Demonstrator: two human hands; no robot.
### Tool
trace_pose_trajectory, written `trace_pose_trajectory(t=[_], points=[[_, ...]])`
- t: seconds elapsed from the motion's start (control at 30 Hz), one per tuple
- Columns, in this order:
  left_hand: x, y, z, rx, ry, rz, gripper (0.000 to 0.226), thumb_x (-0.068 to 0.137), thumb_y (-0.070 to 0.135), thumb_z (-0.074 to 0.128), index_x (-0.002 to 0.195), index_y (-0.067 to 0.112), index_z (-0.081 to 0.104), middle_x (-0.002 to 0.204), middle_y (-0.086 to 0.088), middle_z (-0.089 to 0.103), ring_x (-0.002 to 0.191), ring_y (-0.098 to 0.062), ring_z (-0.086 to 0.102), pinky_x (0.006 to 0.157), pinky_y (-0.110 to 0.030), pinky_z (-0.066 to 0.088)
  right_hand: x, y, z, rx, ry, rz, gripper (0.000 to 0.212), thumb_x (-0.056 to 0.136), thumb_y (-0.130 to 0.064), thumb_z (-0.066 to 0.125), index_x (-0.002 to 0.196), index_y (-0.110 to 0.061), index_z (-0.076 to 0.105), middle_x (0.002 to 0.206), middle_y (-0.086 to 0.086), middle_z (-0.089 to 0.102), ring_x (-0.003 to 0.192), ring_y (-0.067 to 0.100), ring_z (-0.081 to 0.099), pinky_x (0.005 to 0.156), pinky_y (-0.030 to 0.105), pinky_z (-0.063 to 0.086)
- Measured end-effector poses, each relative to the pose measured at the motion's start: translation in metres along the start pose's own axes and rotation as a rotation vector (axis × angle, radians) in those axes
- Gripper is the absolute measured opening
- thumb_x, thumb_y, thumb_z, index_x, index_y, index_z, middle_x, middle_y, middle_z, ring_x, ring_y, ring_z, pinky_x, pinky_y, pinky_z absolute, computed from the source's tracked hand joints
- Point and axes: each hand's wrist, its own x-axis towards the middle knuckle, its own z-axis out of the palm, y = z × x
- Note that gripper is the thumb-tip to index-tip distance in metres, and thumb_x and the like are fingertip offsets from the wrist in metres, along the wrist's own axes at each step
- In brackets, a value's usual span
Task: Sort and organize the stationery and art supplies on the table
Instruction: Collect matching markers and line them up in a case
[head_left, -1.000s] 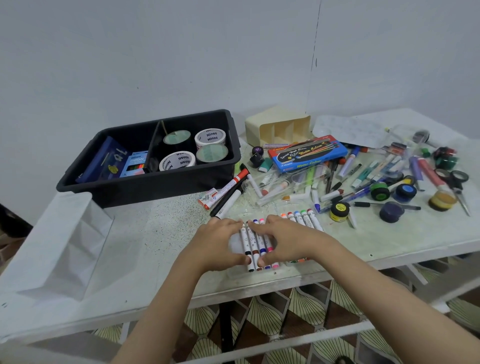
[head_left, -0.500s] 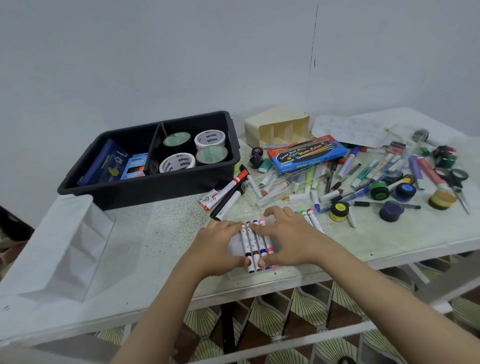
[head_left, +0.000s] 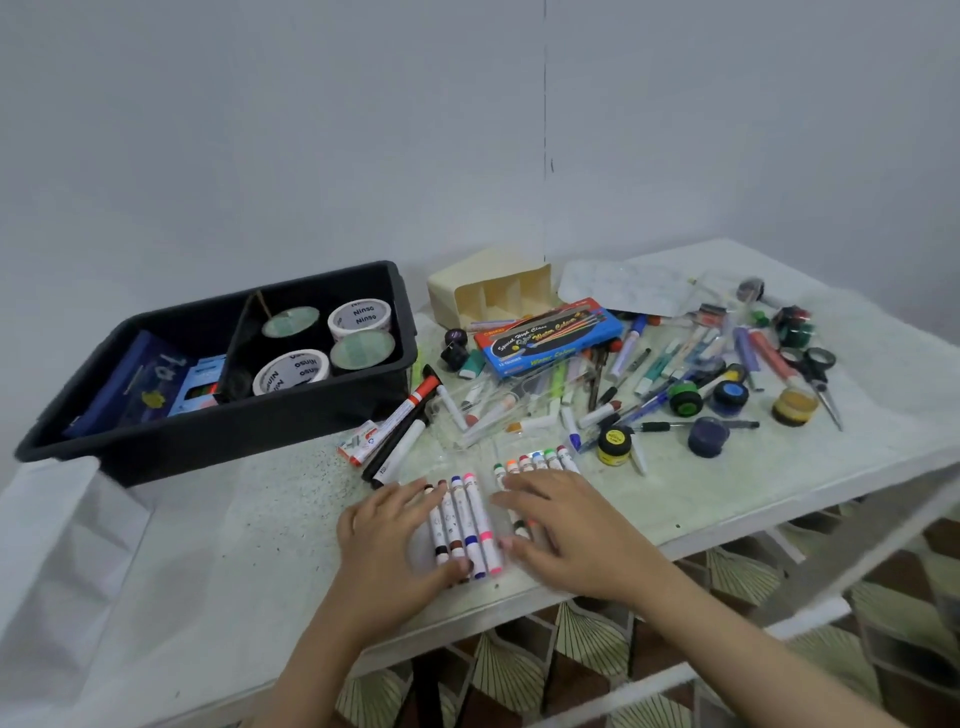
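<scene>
A row of small white colour markers (head_left: 465, 522) lies side by side at the table's front edge. My left hand (head_left: 395, 545) rests flat against the left side of the row, thumb under its near ends. My right hand (head_left: 561, 530) lies flat over a second group of markers (head_left: 535, 460), whose coloured caps stick out beyond the fingers. A narrow gap separates the two groups. Further back lies a loose pile of pens and markers (head_left: 623, 379) and a blue watercolour box (head_left: 548, 335).
A black bin (head_left: 218, 436) at the back left holds tape rolls (head_left: 358, 317) and blue boxes. A cream organizer (head_left: 493, 286) lies on its side behind. Paint pots (head_left: 613, 444) and scissors (head_left: 821, 374) are scattered at the right. A white bag (head_left: 62, 545) sits at the left.
The marker row has split into two groups. My right hand slid right with its markers, showing their caps. My left hand stays against the left group.
</scene>
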Motion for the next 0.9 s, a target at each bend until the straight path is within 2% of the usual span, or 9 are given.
trace_pose_trajectory(t=[0.03, 0.17, 0.3, 0.43, 0.5, 0.57, 0.67, 0.77, 0.9], points=[[0.001, 0.001, -0.001, -0.001, 0.004, 0.005, 0.108, 0.041, 0.101, 0.013, 0.136, 0.052, 0.026, 0.134, 0.032, 0.018, 0.135, -0.004, 0.01, 0.104, -0.026, 0.0, -0.004, 0.002, -0.003, 0.024, 0.036, 0.005, 0.051, 0.088, -0.049, 0.039, 0.129, -0.023, 0.057, 0.131, -0.003, 0.056, 0.123, 0.01, 0.044, 0.102, 0.026, 0.031], [0.016, 0.015, 0.001, -0.129, 0.148, 0.022, 0.062, 0.063, 0.074, 0.037, 0.117, 0.048, 0.051, 0.124, 0.028, 0.039, 0.123, -0.003, 0.027, 0.099, -0.027, 0.011, -0.02, 0.015, -0.02, 0.102, 0.203, 0.042, 0.038, 0.091, -0.038, 0.046, 0.118, -0.02, 0.065, 0.113, -0.008, 0.064, 0.106, 0.004, 0.051, 0.09, 0.018, 0.039], [0.042, 0.042, 0.009, -0.231, 0.294, 0.103, 0.043, 0.073, 0.056, 0.046, 0.104, 0.033, 0.066, 0.106, 0.027, 0.053, 0.108, -0.003, 0.043, 0.094, -0.032, 0.028, -0.034, 0.038, -0.039, 0.111, 0.321, 0.094, 0.034, 0.092, -0.035, 0.046, 0.118, -0.022, 0.064, 0.106, -0.012, 0.064, 0.1, 0.0, 0.053, 0.084, 0.012, 0.04], [0.073, 0.08, 0.021, -0.294, 0.286, 0.163, 0.041, 0.076, 0.052, 0.044, 0.104, 0.033, 0.065, 0.103, 0.032, 0.051, 0.102, 0.007, 0.039, 0.096, -0.03, 0.032, -0.047, 0.073, -0.064, 0.096, 0.403, 0.164, 0.032, 0.091, -0.035, 0.047, 0.116, -0.026, 0.064, 0.102, -0.017, 0.064, 0.096, -0.005, 0.054, 0.081, 0.009, 0.041], [0.089, 0.098, 0.029, -0.301, 0.255, 0.174, 0.042, 0.076, 0.053, 0.042, 0.106, 0.034, 0.064, 0.104, 0.027, 0.054, 0.104, 0.004, 0.042, 0.099, -0.034, 0.033, -0.051, 0.093, -0.077, 0.077, 0.428, 0.194, 0.03, 0.09, -0.033, 0.048, 0.114, -0.026, 0.065, 0.097, -0.017, 0.063, 0.089, -0.003, 0.055, 0.075, 0.011, 0.042], [0.106, 0.117, 0.037, -0.316, 0.234, 0.182, 0.045, 0.076, 0.053, 0.041, 0.109, 0.033, 0.064, 0.106, 0.023, 0.055, 0.106, -0.002, 0.045, 0.096, -0.028, 0.033, -0.055, 0.117, -0.093, 0.044, 0.441, 0.219, 0.031, 0.09, -0.033, 0.046, 0.113, -0.024, 0.065, 0.09, -0.014, 0.062, 0.082, 0.0, 0.053, 0.071, 0.012, 0.041], [0.135, 0.143, 0.049, -0.305, 0.219, 0.198, 0.044, 0.077, 0.051, 0.044, 0.11, 0.029, 0.065, 0.106, 0.02, 0.056, 0.106, -0.009, 0.049, 0.088, -0.025, 0.033, -0.057, 0.156, -0.115, -0.033, 0.455, 0.242, 0.031, 0.09, -0.032, 0.047, 0.112, -0.021, 0.066, 0.094, -0.011, 0.063, 0.088, 0.0, 0.052, 0.076, 0.012, 0.037], [0.165, 0.168, 0.062, -0.305, 0.162, 0.21, 0.046, 0.077, 0.052, 0.043, 0.112, 0.031, 0.064, 0.11, 0.016, 0.058, 0.107, -0.008, 0.047, 0.089, -0.026, 0.033, -0.055, 0.197, -0.135, -0.093, 0.47, 0.296, 0.03, 0.087, -0.027, 0.051, 0.112, -0.021, 0.067, 0.1, -0.007, 0.065, 0.094, 0.007, 0.052, 0.08, 0.021, 0.036], [0.202, 0.201, 0.078, -0.297, 0.074, 0.209, 0.047, 0.08, 0.046, 0.052, 0.125, 0.031, 0.056, 0.125, 0.009, 0.054, 0.114, -0.009, 0.042, 0.095, -0.026, 0.032, -0.043, 0.25, -0.161, -0.182, 0.422, 0.379, 0.039, 0.085, -0.034, 0.046, 0.118, -0.02, 0.065, 0.109, 0.001, 0.064, 0.1, 0.021, 0.056, 0.082, 0.033, 0.041]])
